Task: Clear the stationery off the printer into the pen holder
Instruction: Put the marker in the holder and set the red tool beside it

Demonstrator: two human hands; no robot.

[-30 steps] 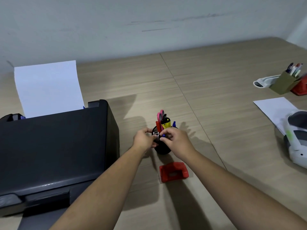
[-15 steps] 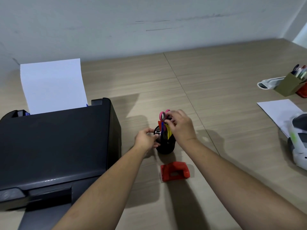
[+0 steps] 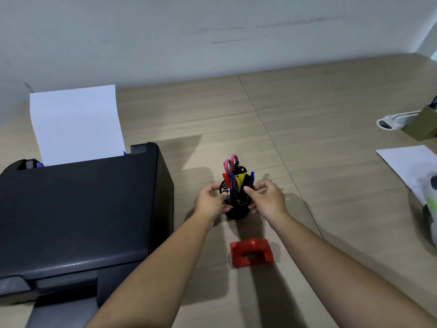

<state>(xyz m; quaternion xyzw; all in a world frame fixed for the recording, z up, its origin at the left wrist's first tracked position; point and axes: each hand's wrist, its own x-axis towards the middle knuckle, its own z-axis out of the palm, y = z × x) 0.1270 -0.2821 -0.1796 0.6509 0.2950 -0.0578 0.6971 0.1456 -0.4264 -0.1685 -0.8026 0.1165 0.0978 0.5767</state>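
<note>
Left hand [image 3: 211, 202] and right hand [image 3: 267, 200] both cupped around black pen holder [image 3: 237, 210], gripping its sides, printer [image 3: 78, 209] beside

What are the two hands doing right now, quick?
Left hand: closed on a small shiny clip at the pen holder's rim.
Right hand: fingers curled around the pen holder's side, empty otherwise.

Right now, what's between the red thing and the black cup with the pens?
Nothing: the head view shows bare table between the red hole punch and pen holder.
</note>
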